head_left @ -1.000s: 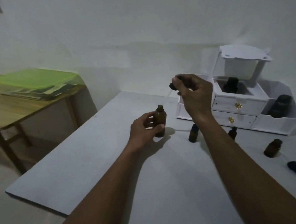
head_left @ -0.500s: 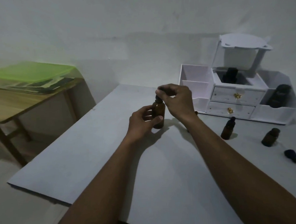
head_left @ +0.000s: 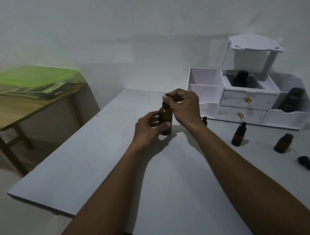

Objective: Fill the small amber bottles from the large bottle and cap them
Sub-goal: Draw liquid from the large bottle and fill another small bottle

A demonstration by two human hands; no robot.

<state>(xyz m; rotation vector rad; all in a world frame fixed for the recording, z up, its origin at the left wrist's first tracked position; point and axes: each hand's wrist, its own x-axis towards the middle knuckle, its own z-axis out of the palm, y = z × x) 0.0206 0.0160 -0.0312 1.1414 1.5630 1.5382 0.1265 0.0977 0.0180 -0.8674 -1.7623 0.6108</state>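
Near the table [head_left: 102, 157] middle, left hand [head_left: 147, 130] wraps the amber bottle [head_left: 166, 120], standing upright; right hand [head_left: 184, 106] pinches the dropper cap [head_left: 165, 104] at its neck; capping seems underway, twisting tight likely comes next

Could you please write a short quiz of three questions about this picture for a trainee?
1. True or false: the left hand grips the large amber glass bottle standing on the white table.
2. What does the right hand pinch on the bottle's neck?
A. black dropper cap
B. funnel
C. label
3. Fill in: the loose black dropper lies beside the ____ small amber bottle.

Key: 1 true; 2 A; 3 uncapped.
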